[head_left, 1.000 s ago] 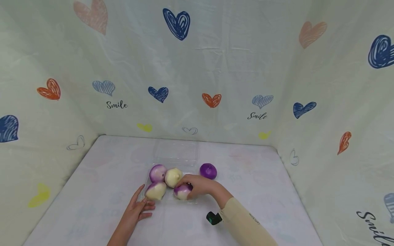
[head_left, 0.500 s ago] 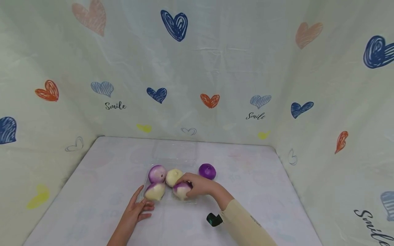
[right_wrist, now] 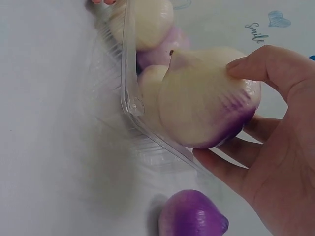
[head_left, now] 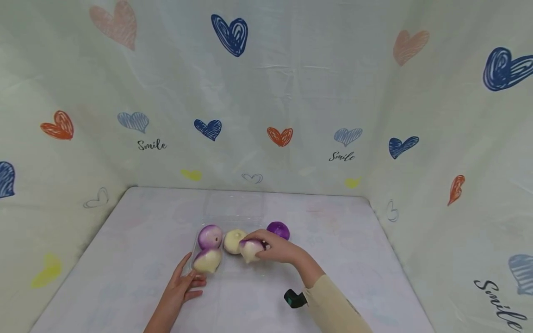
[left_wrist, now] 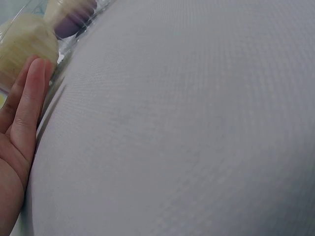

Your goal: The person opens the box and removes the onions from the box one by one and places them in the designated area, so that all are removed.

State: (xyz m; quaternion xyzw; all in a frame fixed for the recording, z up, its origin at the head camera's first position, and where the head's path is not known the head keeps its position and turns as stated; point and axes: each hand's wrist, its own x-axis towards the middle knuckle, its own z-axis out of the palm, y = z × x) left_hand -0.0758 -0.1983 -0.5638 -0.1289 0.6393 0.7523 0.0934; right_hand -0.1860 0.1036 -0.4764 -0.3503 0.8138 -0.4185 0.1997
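Observation:
My right hand [head_left: 276, 247] holds a white-and-purple turnip [right_wrist: 206, 98] between thumb and fingers, its pointed root facing away from the palm. In the right wrist view this turnip overlaps the rim of a clear plastic clamshell box [right_wrist: 129, 73]. Inside the box lie a pale turnip [head_left: 233, 241], a light purple turnip [head_left: 210, 237] and a white turnip [head_left: 207, 261] with a purple top. My left hand [head_left: 182, 283] rests at the box's front left corner, fingers extended and holding nothing; in the left wrist view its fingertips [left_wrist: 37, 71] are right by a turnip.
A deep purple turnip [head_left: 278, 229] sits on the table just right of the box. The box's clear lid [head_left: 234, 203] lies folded back toward the rear wall. A black device [head_left: 294, 299] is worn at the right wrist. A heart-printed cloth [head_left: 308, 92] hangs behind the table.
My right hand has raised the held turnip from the box's front right part, shifting it slightly back and right in the head view. My left hand stays at the corner. The head view has shifted slightly.

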